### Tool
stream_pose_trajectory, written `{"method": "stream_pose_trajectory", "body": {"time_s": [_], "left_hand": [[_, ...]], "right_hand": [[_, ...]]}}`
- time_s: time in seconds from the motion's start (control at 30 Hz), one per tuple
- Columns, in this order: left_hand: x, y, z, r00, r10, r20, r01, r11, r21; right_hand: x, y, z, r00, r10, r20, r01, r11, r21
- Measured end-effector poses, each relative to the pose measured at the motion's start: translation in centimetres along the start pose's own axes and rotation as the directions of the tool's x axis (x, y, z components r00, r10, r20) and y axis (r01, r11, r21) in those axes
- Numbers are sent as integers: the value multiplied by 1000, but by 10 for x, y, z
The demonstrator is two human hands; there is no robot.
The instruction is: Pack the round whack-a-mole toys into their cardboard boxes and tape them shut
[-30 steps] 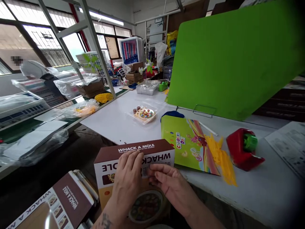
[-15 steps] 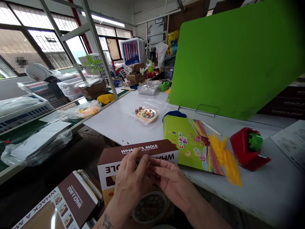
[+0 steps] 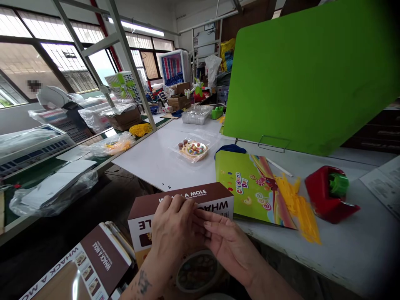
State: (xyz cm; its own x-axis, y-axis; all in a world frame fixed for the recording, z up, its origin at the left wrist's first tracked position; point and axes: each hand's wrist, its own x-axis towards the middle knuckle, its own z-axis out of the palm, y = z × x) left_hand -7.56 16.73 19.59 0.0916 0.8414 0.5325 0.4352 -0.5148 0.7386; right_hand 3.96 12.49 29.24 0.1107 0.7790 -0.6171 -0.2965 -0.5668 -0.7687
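Box [image 3: 195,266], under left hand [image 3: 173,223], behind right hand [image 3: 229,241]

Green board [image 3: 300,83]: two o'clock, tilted.
Children's Day print [image 3: 251,189]: four o'clock.
Yellow strips [image 3: 301,212]: four o'clock, farther out, beside the print.
Red tape dispenser [image 3: 320,204]: between three and four o'clock, green roll [image 3: 339,184] inside.
Clear plastic trays [image 3: 196,116]: twelve o'clock.
Fan [image 3: 123,86]: ten o'clock, green blades.
Tube lamp [image 3: 137,27]: eleven o'clock, lit.

Barred windows [image 3: 28,60] in dark frames ran along the left wall, daylight showing through, with a tube light [image 3: 136,27] lit near them. A red post [image 3: 100,17] and a pale metal frame [image 3: 131,66] rose above the green-topped bench [image 3: 9,208]. A white tabletop [image 3: 143,156] stretched toward the pale rear wall [image 3: 186,16]; the floor [image 3: 75,225] looked dark.
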Motion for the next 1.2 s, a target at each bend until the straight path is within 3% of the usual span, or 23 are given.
{"method": "stream_pose_trajectory", "body": {"time_s": [0.27,0.37,0.47,0.53,0.6,0.67,0.77,0.87,0.97,1.03,1.1,1.13,1.2], "left_hand": [[-2,-19,7,998,36,55,-42,993,108],[1,-24,5,998,32,58,-39,991,128],[0,-32,0,997,-10,83,1,995,104],[-3,-38,-2,995,-45,87,38,997,72],[-8,-45,-3,995,-57,86,55,998,27],[-11,-51,-5,997,-27,76,27,1000,-3],[-14,-55,-10,997,38,73,-39,999,5],[-18,-51,-23,998,36,-55,-31,996,78],[-27,-45,-37,934,-30,-356,81,988,129],[-35,-41,-42,852,-87,-516,140,988,64],[-42,-40,-41,812,-144,-566,150,988,-36],[-44,-40,-37,817,-181,-548,157,983,-90],[-45,-41,-24,858,-304,-415,212,944,-254]], "right_hand": [[-13,-4,-7,989,-9,-149,-36,954,-297],[-10,-11,-19,954,-199,-222,105,922,-373],[1,-20,-44,846,-453,-282,282,828,-484],[11,-20,-67,820,-509,-263,301,773,-559],[20,-11,-93,879,-435,-195,242,759,-605],[24,6,-115,967,-243,-81,142,770,-622],[23,37,-132,996,-81,28,82,807,-585],[21,48,-122,980,-189,-68,138,880,-454],[19,17,-93,947,-243,-211,162,926,-342],[15,-25,-70,915,-301,-269,208,923,-324],[8,-73,-51,830,-468,-303,358,864,-353],[4,-97,-43,750,-586,-306,466,797,-385],[-2,-136,-31,536,-803,-261,657,591,-469]]}}
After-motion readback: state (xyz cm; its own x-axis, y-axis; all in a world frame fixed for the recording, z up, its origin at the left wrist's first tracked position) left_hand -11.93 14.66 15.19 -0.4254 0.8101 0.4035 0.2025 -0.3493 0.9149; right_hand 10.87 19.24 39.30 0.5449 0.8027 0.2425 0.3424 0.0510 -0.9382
